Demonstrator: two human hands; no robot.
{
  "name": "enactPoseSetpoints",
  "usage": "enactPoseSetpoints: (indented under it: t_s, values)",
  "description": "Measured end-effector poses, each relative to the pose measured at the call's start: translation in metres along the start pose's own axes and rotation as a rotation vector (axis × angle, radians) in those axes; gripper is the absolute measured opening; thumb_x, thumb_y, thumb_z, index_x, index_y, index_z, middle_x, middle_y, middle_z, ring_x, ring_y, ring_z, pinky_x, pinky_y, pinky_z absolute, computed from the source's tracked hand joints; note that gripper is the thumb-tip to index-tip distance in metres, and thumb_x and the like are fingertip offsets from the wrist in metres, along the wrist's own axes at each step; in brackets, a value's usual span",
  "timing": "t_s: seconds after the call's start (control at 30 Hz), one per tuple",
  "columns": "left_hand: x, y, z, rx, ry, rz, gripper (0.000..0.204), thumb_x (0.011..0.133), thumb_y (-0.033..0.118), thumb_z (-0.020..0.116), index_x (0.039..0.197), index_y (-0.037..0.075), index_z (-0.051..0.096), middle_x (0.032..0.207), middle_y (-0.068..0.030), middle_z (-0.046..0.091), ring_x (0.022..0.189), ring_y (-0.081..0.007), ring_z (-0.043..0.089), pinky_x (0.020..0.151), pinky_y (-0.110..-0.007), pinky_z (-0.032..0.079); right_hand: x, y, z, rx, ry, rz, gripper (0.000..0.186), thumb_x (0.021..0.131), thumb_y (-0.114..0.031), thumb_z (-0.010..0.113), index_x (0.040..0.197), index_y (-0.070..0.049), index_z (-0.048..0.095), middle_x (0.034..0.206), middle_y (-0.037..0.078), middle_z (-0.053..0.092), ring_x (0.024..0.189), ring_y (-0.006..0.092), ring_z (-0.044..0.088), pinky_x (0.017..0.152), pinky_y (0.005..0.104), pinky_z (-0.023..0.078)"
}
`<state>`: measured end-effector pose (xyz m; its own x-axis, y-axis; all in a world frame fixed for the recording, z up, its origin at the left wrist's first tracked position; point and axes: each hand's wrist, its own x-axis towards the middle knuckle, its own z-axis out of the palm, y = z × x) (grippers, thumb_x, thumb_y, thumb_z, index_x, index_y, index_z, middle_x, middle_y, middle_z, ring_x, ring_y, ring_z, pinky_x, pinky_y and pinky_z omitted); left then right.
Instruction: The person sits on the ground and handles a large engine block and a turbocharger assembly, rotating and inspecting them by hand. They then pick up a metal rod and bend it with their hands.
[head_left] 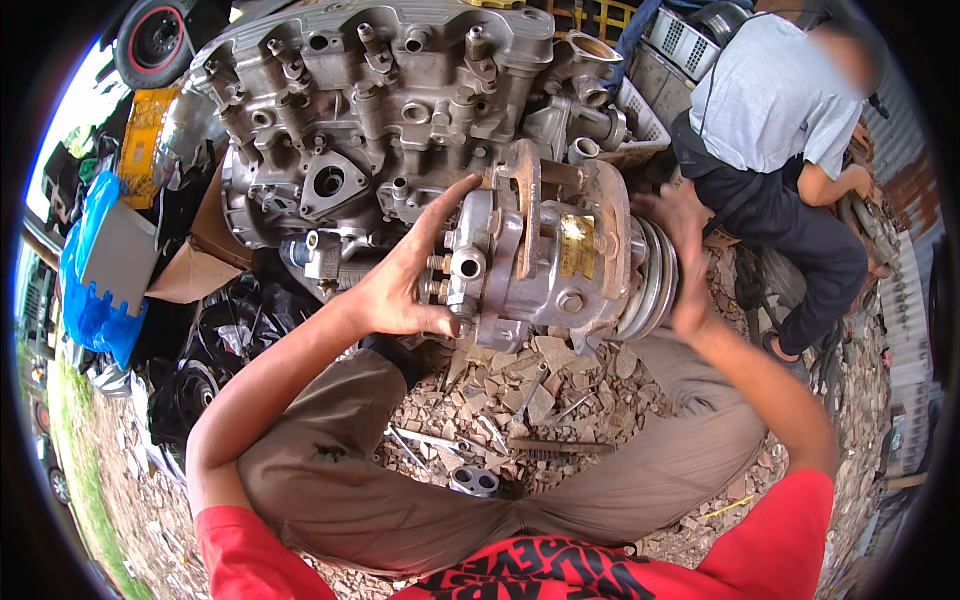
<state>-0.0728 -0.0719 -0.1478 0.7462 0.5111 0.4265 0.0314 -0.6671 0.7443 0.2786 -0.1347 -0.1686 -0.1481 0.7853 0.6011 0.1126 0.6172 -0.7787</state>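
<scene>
Between my hands is a grey metal compressor (545,290) with a rusty bracket (527,215), a brass-coloured plate (578,246) and a grooved pulley (655,285) at its right end. My left hand (400,290) grips the left end beside the brass fittings, thumb below and fingers above. At the pulley end, my right hand (688,255) is pressed against the side; its fingers are blurred. The compressor hangs above the stony ground between my bent legs, in front of a large engine (390,110).
Wrenches (533,390), a long-handled brush (562,447) and a small metal part with two holes (475,481) lie on the rubble. At the right another person (770,110) sits bent over metal parts. Cardboard (205,250) and blue plastic (90,270) are at the left.
</scene>
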Motion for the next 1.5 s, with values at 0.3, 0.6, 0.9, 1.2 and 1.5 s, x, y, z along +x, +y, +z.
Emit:
enactPoseSetpoints:
  t_s: [0.3, 0.6, 0.9, 1.2, 1.5]
  values:
    - [-0.003, -0.031, 0.021, 0.161, -0.003, 0.179, 0.162, 0.046, 0.064, 0.091, 0.153, 0.009, -0.018, 0.149, -0.0193, 0.034, 0.140, -0.0374, 0.033, 0.120, -0.053, 0.015, -0.020, 0.047, 0.024, -0.023, 0.013, -0.473, 0.105, 0.075, -0.063, 0.073, 0.149, -0.011, 0.018, 0.149, 0.031, 0.022, 0.139, 0.0406, 0.032, 0.113, 0.0522, 0.028]
    - [0.005, -0.040, 0.039, -0.252, 0.220, -0.066, 0.162, 0.032, 0.068, 0.093, 0.153, -0.002, 0.011, 0.149, -0.0222, 0.023, 0.140, -0.0363, 0.027, 0.118, -0.049, 0.022, -0.028, 0.038, 0.040, 0.075, 0.225, -0.232, 0.100, 0.076, -0.067, 0.068, 0.145, -0.006, 0.027, 0.144, 0.025, 0.032, 0.132, 0.0352, 0.040, 0.110, 0.0495, 0.033]
    - [-0.001, -0.025, 0.023, -0.070, 0.152, -0.177, 0.160, 0.032, 0.075, 0.088, 0.152, -0.005, 0.019, 0.152, -0.0281, 0.022, 0.140, -0.0412, 0.027, 0.118, -0.049, 0.023, -0.018, -0.009, 0.043, 0.454, 0.270, 0.302, 0.071, 0.093, -0.048, 0.052, 0.144, 0.000, 0.038, 0.139, 0.015, 0.051, 0.129, 0.0242, 0.049, 0.113, 0.0402, 0.035]
    - [-0.010, -0.020, 0.021, -0.008, 0.030, -0.037, 0.164, 0.029, 0.081, 0.082, 0.159, 0.015, 0.006, 0.159, -0.0271, 0.000, 0.146, -0.0424, 0.018, 0.119, -0.052, 0.020, -0.036, 0.010, 0.051, 0.483, 0.343, 0.170, 0.074, 0.097, -0.049, 0.046, 0.151, -0.003, 0.026, 0.145, 0.013, 0.043, 0.133, 0.0226, 0.045, 0.113, 0.0374, 0.034]
    - [-0.009, -0.004, 0.029, 0.040, -0.230, -0.109, 0.135, 0.050, 0.066, 0.087, 0.148, 0.004, 0.019, 0.147, -0.0169, 0.033, 0.137, -0.0277, 0.037, 0.115, -0.046, 0.029, -0.035, 0.060, 0.052, -0.076, 0.327, -0.500, 0.114, 0.078, -0.067, 0.070, 0.154, -0.004, 0.013, 0.151, 0.026, 0.031, 0.141, 0.0380, 0.034, 0.116, 0.0476, 0.026]
